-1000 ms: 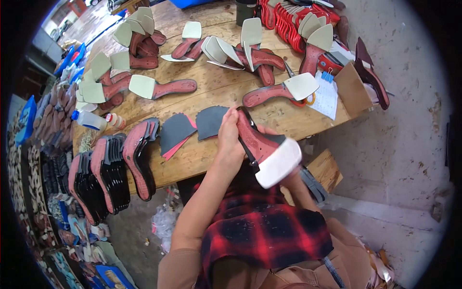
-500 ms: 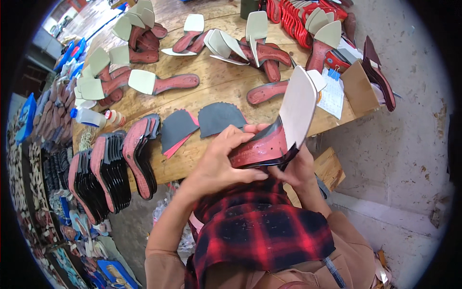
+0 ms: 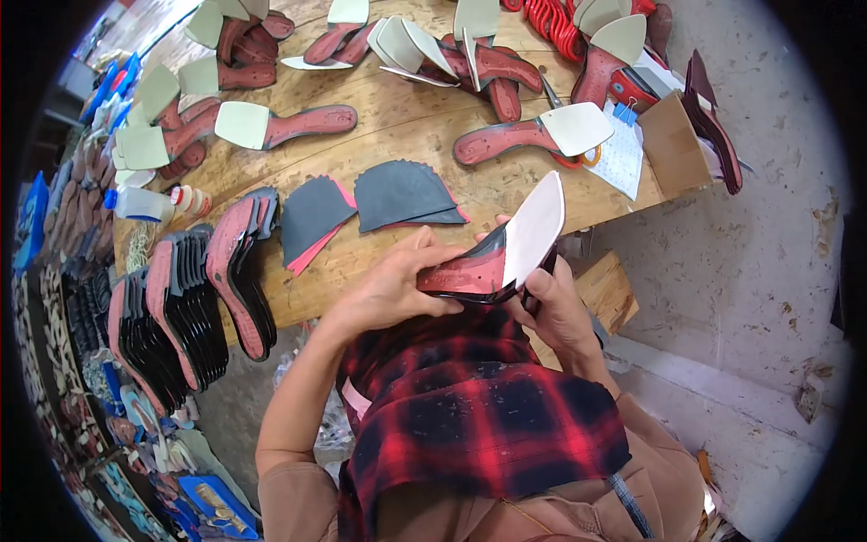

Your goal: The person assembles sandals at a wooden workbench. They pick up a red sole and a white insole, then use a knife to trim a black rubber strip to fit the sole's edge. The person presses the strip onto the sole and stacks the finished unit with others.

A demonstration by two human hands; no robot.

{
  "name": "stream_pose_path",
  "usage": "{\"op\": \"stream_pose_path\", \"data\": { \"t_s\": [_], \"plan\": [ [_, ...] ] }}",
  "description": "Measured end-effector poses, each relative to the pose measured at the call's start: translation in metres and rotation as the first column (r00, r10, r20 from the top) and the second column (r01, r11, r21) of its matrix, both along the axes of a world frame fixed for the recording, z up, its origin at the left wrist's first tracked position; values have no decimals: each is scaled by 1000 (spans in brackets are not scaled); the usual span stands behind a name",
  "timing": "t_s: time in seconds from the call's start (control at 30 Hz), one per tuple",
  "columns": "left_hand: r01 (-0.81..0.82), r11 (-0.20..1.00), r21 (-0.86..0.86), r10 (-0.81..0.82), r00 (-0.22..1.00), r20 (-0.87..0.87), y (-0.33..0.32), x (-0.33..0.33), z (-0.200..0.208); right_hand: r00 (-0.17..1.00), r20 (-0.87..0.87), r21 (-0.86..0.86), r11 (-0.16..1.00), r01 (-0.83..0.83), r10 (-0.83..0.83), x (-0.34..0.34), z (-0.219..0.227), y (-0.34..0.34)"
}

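Between my two hands, just off the table's front edge, is a shoe sole with a red insole face, black edging and a pale, squared front part tilted up to the right. My left hand is closed round the red end, thumb below and fingers above. At the pale end, my right hand grips from the right and underneath, with some of its fingers hidden behind the sole. Dark grey scalloped pieces with pink undersides lie on the table beyond my left hand.
Rows of black-edged red soles lean at the table's left front edge. More red soles with pale fronts are spread over the wooden table. Orange-handled scissors, a paper sheet and a cardboard box are at the right; a bottle stands left.
The held sole has come lower and slightly left, and its pale front leans further over to the right. Both hands moved with it. The whole view has shifted slightly.
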State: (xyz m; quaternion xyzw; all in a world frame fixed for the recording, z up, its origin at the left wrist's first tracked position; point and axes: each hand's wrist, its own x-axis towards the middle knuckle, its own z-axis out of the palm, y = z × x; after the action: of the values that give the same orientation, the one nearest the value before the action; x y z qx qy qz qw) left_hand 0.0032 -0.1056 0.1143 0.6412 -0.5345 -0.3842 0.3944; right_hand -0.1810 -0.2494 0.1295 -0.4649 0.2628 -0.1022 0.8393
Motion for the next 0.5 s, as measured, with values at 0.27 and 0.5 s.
{"op": "stream_pose_path", "data": {
  "t_s": [0.27, 0.5],
  "plan": [
    [-110, 981, -161, 144, 966, 216, -54, -26, 61, 928, 360, -147, 976, 159, -97, 20, 9, -23],
    [67, 987, 146, -93, 980, 177, -64, -23, 81, 906, 98, -42, 908, 418, -412, 37, -5, -56]
  ]
}}
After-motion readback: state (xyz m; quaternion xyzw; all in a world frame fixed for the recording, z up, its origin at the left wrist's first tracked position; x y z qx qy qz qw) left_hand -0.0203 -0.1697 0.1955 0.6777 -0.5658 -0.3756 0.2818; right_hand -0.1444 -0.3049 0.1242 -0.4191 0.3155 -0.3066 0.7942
